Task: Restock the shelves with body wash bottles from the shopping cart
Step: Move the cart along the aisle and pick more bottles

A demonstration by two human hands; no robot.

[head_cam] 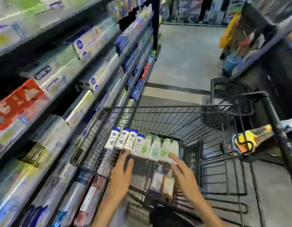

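The shelves (63, 89) occupy the left half of the view, running in several tiers from the near foreground to a dark upright post far down the aisle. They carry boxed and bottled goods; motion blur makes most labels unreadable. A grey floor (187, 59) extends beyond the post, and a second rack (263, 30) with hanging items stands along the right edge.

The shopping cart (166, 110) stands just beside the shelves, its black wire basket filling the lower centre. A dark perforated child seat panel (230, 95) rises at the right end of the basket, near a colourful bag (250, 141).

Inside the basket, a row of eight body wash bottles lies side by side, touching, caps pointing away from the camera:
- four white bottles with blue caps (125, 140) on the left;
- four white-and-green bottles (160, 148) on the right.

Further packaged items (163, 182) lie lower in the basket, too blurred to identify.

Both hands reach over the near rim toward the bottle row. The left hand (120, 176) has its fingers extended and slightly spread — the fingertips are at the base of the blue-capped bottles, and contact cannot be confirmed. The right hand (183, 171) is likewise extended and spread — its index finger lies over the lower end of the rightmost green bottle. Neither hand grips anything.
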